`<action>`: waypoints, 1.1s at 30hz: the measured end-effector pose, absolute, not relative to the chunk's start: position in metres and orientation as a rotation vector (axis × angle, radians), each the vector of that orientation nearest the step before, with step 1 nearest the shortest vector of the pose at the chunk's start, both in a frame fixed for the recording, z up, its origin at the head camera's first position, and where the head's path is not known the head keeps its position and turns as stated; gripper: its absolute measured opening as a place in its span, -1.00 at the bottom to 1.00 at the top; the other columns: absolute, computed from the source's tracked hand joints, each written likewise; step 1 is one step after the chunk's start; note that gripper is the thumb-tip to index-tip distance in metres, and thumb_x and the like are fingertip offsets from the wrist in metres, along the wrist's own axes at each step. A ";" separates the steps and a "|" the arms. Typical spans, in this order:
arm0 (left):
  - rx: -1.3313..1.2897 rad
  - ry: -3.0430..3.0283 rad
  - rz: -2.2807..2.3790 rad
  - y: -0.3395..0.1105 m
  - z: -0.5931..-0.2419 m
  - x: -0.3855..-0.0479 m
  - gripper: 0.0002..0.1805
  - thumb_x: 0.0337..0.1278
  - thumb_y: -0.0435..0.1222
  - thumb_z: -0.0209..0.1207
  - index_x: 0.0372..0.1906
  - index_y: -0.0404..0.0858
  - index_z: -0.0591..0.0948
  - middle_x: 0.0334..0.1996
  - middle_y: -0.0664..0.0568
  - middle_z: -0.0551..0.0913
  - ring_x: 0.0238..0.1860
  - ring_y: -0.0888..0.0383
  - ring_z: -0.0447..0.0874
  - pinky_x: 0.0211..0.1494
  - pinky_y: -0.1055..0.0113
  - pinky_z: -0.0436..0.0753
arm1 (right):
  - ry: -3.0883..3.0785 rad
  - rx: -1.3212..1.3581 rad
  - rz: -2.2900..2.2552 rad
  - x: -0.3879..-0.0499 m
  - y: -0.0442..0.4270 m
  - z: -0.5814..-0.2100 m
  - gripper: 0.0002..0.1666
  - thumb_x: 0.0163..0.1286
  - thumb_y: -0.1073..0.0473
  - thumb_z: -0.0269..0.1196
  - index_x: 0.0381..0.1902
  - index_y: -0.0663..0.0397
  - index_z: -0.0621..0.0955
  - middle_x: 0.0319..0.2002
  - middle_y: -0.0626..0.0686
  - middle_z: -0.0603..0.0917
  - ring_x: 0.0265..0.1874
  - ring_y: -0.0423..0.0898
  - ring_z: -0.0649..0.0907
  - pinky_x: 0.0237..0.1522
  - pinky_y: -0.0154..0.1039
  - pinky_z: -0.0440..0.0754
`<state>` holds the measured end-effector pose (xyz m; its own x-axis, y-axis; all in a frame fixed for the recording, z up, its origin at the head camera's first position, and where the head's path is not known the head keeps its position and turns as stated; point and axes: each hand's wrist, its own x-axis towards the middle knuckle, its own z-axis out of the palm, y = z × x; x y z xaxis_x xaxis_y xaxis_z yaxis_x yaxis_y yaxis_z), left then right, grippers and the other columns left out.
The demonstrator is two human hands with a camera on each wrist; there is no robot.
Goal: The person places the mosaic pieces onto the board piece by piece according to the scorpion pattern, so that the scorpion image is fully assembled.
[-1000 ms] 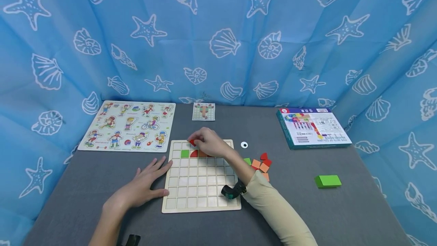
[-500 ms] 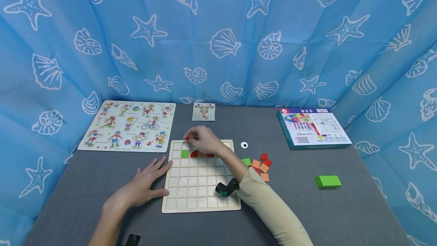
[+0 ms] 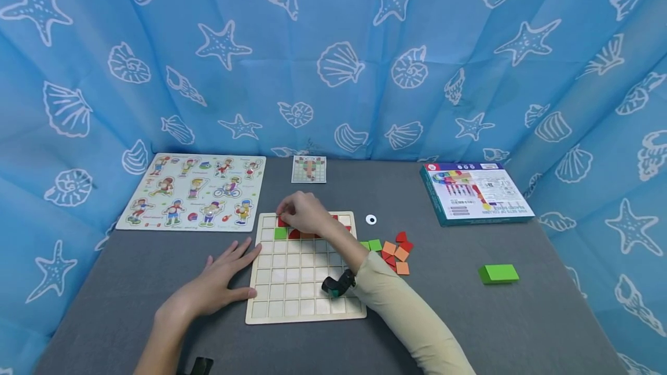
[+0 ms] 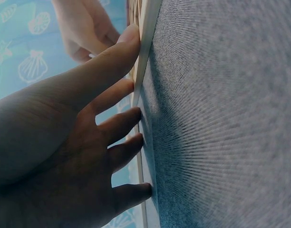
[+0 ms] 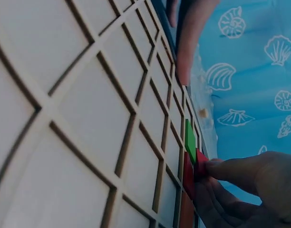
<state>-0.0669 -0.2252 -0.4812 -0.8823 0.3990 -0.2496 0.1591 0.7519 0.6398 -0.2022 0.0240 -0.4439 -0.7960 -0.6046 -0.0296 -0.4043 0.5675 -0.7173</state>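
Observation:
A wooden grid board (image 3: 307, 322) lies on the grey table. My right hand (image 3: 304, 213) is over its far rows, with thumb and fingers pinching a small red piece (image 5: 201, 163) at the far row. Close by sit a green square (image 3: 281, 233) and a red piece (image 5: 188, 175) in the row nearer me. More red and orange pieces are partly hidden under this hand. My left hand (image 3: 213, 282) lies flat at the board's left edge, fingers spread and straight. Its thumb and forefinger touch the rim, as the left wrist view shows.
Loose orange squares (image 3: 402, 268), green and red pieces lie right of the board, with a white ring (image 3: 371, 220) behind. A small pattern card (image 3: 309, 169) is at the back. A picture puzzle (image 3: 190, 192), a box (image 3: 476, 194) and a green block (image 3: 498, 274) stand around.
My right hand has moved a little to the left with the red piece, lowering it to the board's far row. The left hand has stayed on the board's edge.

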 end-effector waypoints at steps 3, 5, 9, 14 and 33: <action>0.432 2.575 0.909 -0.225 -0.478 -0.066 0.10 0.21 0.30 0.39 0.76 0.15 0.18 0.80 -0.19 0.01 0.78 -0.43 -0.20 0.44 -0.82 -0.23 | 2.562 -0.794 -1.056 -0.201 0.022 -0.442 -0.81 0.57 0.34 0.28 -0.09 0.19 0.84 -0.31 0.13 0.86 -0.53 -0.27 0.59 -0.43 -0.44 0.47; 0.424 2.574 0.909 -0.224 -0.475 -0.066 0.10 0.20 0.28 0.41 0.76 0.13 0.19 0.80 -0.21 0.02 0.78 -0.44 -0.19 0.44 -0.82 -0.23 | 2.571 -0.772 -1.064 -0.200 0.022 -0.441 -0.83 0.55 0.35 0.30 -0.13 0.20 0.84 -0.30 0.13 0.86 -0.48 -0.25 0.63 -0.39 -0.44 0.51; 0.396 2.565 0.886 -0.221 -0.470 -0.067 0.10 0.20 0.24 0.44 0.76 0.10 0.21 0.79 -0.24 0.04 0.77 -0.47 -0.17 0.45 -0.81 -0.23 | 2.564 -0.770 -1.075 -0.199 0.024 -0.439 -0.86 0.52 0.35 0.33 -0.16 0.21 0.84 -0.27 0.13 0.87 -0.42 -0.20 0.70 -0.34 -0.43 0.56; 0.362 2.562 0.857 -0.220 -0.470 -0.067 0.11 0.17 0.29 0.43 0.75 0.14 0.21 0.80 -0.19 0.04 0.79 -0.42 -0.17 0.51 -0.78 -0.21 | 2.526 -0.803 -1.117 -0.197 0.036 -0.438 -0.86 0.52 0.31 0.35 -0.13 0.21 0.84 -0.23 0.15 0.88 -0.38 -0.20 0.76 -0.28 -0.43 0.65; 0.381 2.534 0.885 -0.220 -0.466 -0.066 0.10 0.20 0.20 0.46 0.76 0.07 0.20 0.79 -0.25 0.02 0.78 -0.45 -0.20 0.49 -0.78 -0.25 | 2.533 -0.720 -1.061 -0.158 0.160 -0.420 -0.86 0.51 0.25 0.41 -0.09 0.17 0.84 -0.22 0.03 0.88 -0.30 -0.26 0.75 -0.18 -0.38 0.73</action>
